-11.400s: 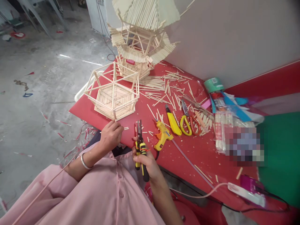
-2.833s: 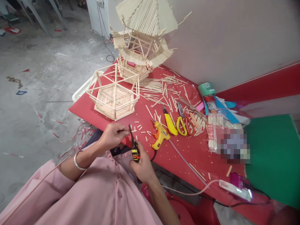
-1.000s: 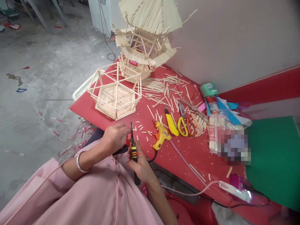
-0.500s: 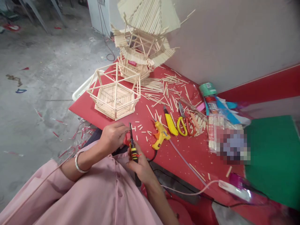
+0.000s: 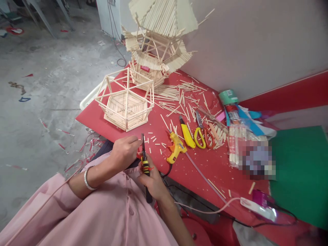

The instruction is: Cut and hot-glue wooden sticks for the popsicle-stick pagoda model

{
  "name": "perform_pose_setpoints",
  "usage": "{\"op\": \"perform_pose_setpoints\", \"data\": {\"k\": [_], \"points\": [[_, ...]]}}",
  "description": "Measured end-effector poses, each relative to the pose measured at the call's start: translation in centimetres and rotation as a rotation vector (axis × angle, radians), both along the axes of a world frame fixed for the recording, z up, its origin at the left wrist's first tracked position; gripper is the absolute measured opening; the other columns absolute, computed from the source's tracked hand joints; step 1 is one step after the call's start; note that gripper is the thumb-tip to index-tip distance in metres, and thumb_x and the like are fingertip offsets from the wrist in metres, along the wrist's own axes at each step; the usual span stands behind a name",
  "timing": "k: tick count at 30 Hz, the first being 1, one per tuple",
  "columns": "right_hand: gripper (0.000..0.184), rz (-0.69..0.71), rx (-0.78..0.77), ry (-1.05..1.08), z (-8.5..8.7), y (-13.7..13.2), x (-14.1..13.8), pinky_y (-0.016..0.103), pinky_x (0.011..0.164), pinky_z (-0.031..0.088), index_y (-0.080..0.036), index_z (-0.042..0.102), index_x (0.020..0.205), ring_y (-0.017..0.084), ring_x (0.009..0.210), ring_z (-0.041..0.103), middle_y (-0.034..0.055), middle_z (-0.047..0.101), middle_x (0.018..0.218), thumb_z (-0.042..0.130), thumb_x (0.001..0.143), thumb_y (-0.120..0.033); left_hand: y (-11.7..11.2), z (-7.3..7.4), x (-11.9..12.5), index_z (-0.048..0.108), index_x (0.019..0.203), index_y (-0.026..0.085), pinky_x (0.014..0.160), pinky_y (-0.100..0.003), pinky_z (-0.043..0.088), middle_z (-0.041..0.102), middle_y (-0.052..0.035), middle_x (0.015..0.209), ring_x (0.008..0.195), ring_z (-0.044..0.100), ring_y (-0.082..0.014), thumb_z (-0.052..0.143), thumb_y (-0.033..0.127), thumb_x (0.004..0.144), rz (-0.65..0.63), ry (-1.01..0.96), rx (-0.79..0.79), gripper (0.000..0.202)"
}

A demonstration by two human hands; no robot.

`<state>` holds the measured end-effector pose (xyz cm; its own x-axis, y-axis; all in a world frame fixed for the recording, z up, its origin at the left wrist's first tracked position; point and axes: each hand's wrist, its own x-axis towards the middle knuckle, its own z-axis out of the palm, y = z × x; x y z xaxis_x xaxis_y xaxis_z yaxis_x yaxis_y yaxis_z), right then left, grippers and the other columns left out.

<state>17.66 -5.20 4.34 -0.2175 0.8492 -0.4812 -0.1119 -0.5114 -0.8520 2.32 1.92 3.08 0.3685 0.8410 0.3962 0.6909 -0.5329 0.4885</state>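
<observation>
The green roll of tape (image 5: pixel 229 97) at the right of the frame carries a pale label, and the clear plastic packet of pale wooden sticks (image 5: pixel 235 145) below it has red print (both too small to read). A blurred patch covers the packet's right side. The label on the yellow hot-glue gun (image 5: pixel 176 148), at the centre right, is likewise unreadable.

The red tabletop (image 5: pixel 205 167) runs diagonally across the picture, specked with crumbs. Grey concrete floor (image 5: pixel 64 78), littered with scraps, fills the upper left; a pale wall (image 5: pixel 251 44) with a red band stands at the upper right.

A six-sided open basket-like frame of wooden sticks (image 5: pixel 126 109) sits left of centre, and inside it shows only its own stick floor. Behind it rises a tiered, roofed tower of sticks (image 5: pixel 159 17).

Low in the centre, the right hand (image 5: pixel 155 182) grips slim pliers with black-and-yellow handles (image 5: pixel 145 166), jaws pointing up the frame. The left hand (image 5: pixel 125 150) is pinched narrow, fingertips at the pliers' jaws; I cannot tell what, if anything, it pinches. Short cut stick pieces (image 5: pixel 153 138) lie just beyond the pliers, near the glue gun.
</observation>
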Motion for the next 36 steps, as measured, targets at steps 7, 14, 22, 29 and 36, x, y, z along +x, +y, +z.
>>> {"op": "perform_pose_setpoints", "data": {"k": [7,14,22,29,36], "points": [[0.062,-0.034,-0.046,0.015,-0.1,-0.2,0.3,0.023,0.065,0.038,-0.023,0.054,0.119,0.012,0.070,0.047,-0.0049,0.052,0.079,0.060,0.059,-0.010,0.2,-0.3,-0.1,0.069,0.080,0.020,0.059,-0.021,0.042,0.061,-0.0032,0.069,0.063,0.055,-0.0126,0.044,0.014,0.090,0.042,-0.022,-0.022,0.027],[0.057,-0.040,-0.091,0.020,0.0,-0.5,0.5,0.023,0.059,0.036,-0.022,0.058,0.115,0.011,0.064,0.045,-0.0056,0.051,0.074,0.064,0.060,-0.012,1.1,0.2,-0.6,0.067,0.073,0.018,0.057,-0.023,0.042,0.065,-0.0040,0.069,0.061,0.056,-0.0129,0.050,0.017,0.092,0.086,-0.012,0.001,0.026],[0.062,-0.024,-0.476,0.619,-0.4,-0.4,1.6,0.019,0.048,0.025,-0.026,0.059,0.112,0.006,0.052,0.032,-0.0059,0.045,0.071,0.067,0.052,-0.013,2.2,-0.7,-0.8,0.070,0.076,0.018,0.054,-0.020,0.045,0.068,-0.0005,0.066,0.057,0.059,-0.0109,0.061,0.025,0.087,0.052,-0.393,-0.327,0.016],[0.061,-0.171,-0.392,0.366,-0.7,-0.3,-0.6,0.020,0.047,0.029,-0.023,0.058,0.112,0.007,0.050,0.037,-0.0054,0.051,0.071,0.065,0.053,-0.014,1.4,-1.6,-0.8,0.069,0.089,0.018,0.066,-0.023,0.048,0.066,-0.0063,0.082,0.075,0.061,-0.0148,0.044,0.013,0.092,0.039,-0.136,-0.089,0.025],[0.055,-0.305,-0.282,0.165,-0.8,-0.1,0.9,0.020,0.047,0.034,-0.024,0.057,0.111,0.006,0.049,0.039,-0.0060,0.050,0.074,0.064,0.057,-0.016,1.6,-1.8,-1.4,0.070,0.088,0.020,0.064,-0.026,0.044,0.064,-0.0072,0.087,0.079,0.059,-0.0175,0.046,0.012,0.091,0.087,0.069,-0.022,0.026]]}}
